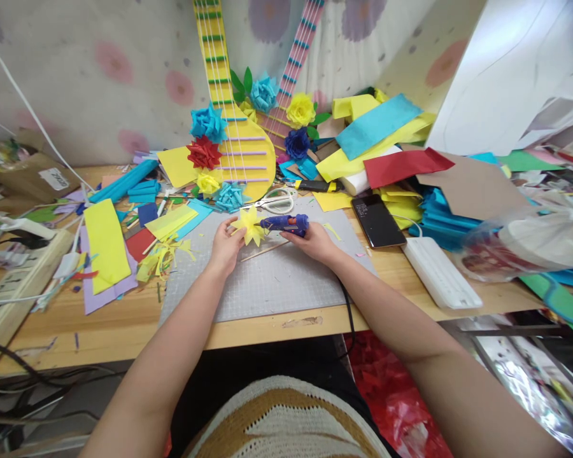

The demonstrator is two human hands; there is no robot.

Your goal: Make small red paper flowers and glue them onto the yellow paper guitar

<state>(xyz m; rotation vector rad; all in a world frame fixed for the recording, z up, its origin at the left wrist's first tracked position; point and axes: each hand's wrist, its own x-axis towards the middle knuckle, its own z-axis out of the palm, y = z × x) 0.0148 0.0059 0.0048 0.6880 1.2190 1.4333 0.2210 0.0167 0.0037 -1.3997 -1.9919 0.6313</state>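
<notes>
My left hand point(226, 247) pinches a yellow paper flower point(249, 225) by its left petals, above the grey cutting mat point(267, 289). In my right hand point(315, 242) is a blue hot glue gun point(286, 224), its nozzle pointing left at the flower's centre. Whether the nozzle touches the paper I cannot tell. Below the glue gun a thin wooden stick point(265, 250) lies slantwise on the mat. Just behind, scissors with white handles point(279, 201) rest at the mat's far edge. The glue gun's black cord point(348, 312) drops over the table's front edge.
A yellow paper guitar point(248, 149) with paper roses leans on the back curtain. Paper sheets and scraps point(107, 245) cover the left side. At right lie a phone point(378, 221), a white power bank point(442, 272) and piled coloured paper point(379, 127). A power strip point(19, 280) borders the left.
</notes>
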